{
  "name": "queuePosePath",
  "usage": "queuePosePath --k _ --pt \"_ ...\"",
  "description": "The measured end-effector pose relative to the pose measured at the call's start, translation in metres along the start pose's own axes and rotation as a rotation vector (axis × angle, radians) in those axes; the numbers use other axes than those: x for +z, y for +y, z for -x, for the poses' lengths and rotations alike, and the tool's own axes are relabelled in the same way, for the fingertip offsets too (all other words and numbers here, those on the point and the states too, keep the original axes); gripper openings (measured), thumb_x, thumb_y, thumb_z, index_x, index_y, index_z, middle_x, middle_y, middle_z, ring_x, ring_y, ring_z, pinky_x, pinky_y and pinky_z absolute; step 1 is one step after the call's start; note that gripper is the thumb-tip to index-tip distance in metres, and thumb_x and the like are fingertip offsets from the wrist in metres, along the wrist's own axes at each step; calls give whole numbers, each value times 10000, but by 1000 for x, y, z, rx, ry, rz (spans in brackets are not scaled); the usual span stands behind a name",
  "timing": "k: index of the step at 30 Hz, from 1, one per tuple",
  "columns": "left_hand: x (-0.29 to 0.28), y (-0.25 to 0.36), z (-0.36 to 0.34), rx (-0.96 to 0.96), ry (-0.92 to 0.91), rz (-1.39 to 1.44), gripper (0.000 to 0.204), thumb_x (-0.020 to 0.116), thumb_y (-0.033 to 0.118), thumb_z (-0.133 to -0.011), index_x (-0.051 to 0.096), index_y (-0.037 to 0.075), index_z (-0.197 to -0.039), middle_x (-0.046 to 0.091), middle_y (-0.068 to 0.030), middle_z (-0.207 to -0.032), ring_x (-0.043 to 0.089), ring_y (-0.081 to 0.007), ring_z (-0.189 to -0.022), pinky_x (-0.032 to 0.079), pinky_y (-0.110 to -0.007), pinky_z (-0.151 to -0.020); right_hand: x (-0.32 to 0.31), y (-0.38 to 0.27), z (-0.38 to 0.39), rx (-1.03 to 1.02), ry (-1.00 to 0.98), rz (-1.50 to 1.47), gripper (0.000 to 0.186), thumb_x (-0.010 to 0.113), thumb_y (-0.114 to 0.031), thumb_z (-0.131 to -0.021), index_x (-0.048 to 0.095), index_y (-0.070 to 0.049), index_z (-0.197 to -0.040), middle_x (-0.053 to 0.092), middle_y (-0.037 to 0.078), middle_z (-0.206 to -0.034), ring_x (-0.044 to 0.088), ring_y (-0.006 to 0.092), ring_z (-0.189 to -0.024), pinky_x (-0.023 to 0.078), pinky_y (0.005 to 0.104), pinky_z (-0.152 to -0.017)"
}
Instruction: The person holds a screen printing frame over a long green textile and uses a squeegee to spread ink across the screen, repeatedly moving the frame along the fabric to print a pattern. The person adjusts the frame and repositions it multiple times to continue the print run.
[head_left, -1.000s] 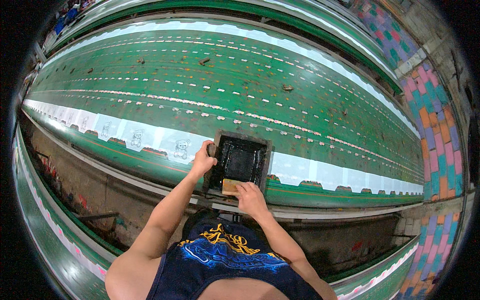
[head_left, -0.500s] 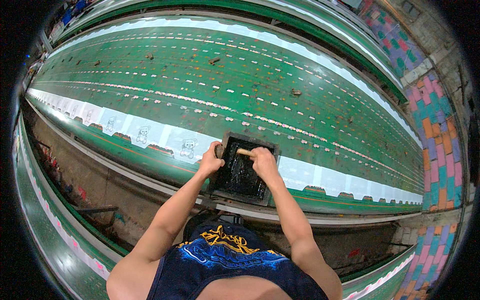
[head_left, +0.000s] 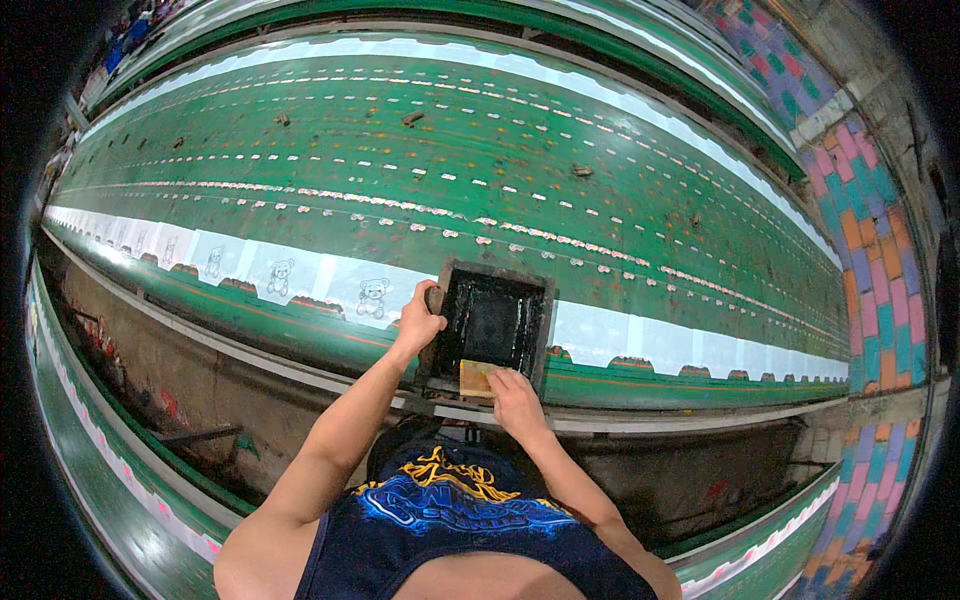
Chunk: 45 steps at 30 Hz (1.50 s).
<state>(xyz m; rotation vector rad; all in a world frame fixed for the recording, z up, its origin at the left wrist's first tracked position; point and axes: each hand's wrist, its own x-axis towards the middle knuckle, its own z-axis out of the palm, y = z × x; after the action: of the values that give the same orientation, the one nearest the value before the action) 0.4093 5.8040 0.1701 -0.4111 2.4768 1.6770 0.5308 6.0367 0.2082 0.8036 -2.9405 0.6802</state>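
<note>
A dark rectangular screen-printing frame (head_left: 546, 322) with black ink inside lies on the near edge of the long green table (head_left: 330, 205). My left hand (head_left: 417, 325) is closed around a grip on the frame's left side. At the near end of the frame, my right hand (head_left: 514, 400) grips a squeegee with a flat, yellowish-tan blade or body (head_left: 474, 378). Left of the frame, white fabric pieces (head_left: 325, 280) lie in a row, several bearing black bear outlines. To its right the white pieces (head_left: 600, 330) look plain.
A metal rail (head_left: 640, 415) runs along the table's near edge. Small dark lumps (head_left: 413, 118) are scattered on the tabletop. Another green table (head_left: 110, 480) stands at the lower left, and others lie beyond the far edge. Coloured paving (head_left: 875, 290) covers the floor at the right.
My right hand has pulled the squeegee from the frame's far part to its near end. My left hand keeps its hold on the frame. The view has shifted slightly.
</note>
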Motion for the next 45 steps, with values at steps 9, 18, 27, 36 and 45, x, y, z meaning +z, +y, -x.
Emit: queuePosePath --k 9,18,27,36,45 --pt "2 3 2 -13 15 62 711 709 -13 -609 493 127 -1272 618 -105 -852 592 -244 -758 492 -344 -718 12 66 13 772 374 -310 388 729 -264 -876 675 40 -1110 666 180 -1079 667 291 -978 528 391 -878" --pt "61 38 -6 110 71 238 715 670 -82 -590 514 113 -1260 582 -48 -811 523 -165 -698 459 -314 -627 -35 126 30 714 394 -434 369 681 -243 -895 673 49 -1121 645 184 -967 640 304 -898 506 390 -825" --pt "173 140 -20 222 107 256 750 690 -68 -598 499 116 -1299 649 -86 -919 605 -205 -788 500 -347 -708 -137 246 48 562 510 -415 306 686 -177 -889 673 32 -1112 614 133 -910 598 265 -802 490 365 -741" --pt "206 117 37 184 86 101 722 689 -71 -611 491 91 -1286 619 -82 -942 574 -189 -799 487 -323 -715 -101 266 117 642 369 -435 342 700 -173 -868 667 38 -1136 637 140 -964 626 273 -831 503 372 -764" --pt "215 84 59 104 74 105 713 685 -64 -615 490 111 -1278 566 -56 -834 520 -162 -687 455 -325 -622 -88 249 144 767 292 -516 382 711 -197 -871 661 59 -1149 650 161 -1061 656 285 -905 514 374 -824"
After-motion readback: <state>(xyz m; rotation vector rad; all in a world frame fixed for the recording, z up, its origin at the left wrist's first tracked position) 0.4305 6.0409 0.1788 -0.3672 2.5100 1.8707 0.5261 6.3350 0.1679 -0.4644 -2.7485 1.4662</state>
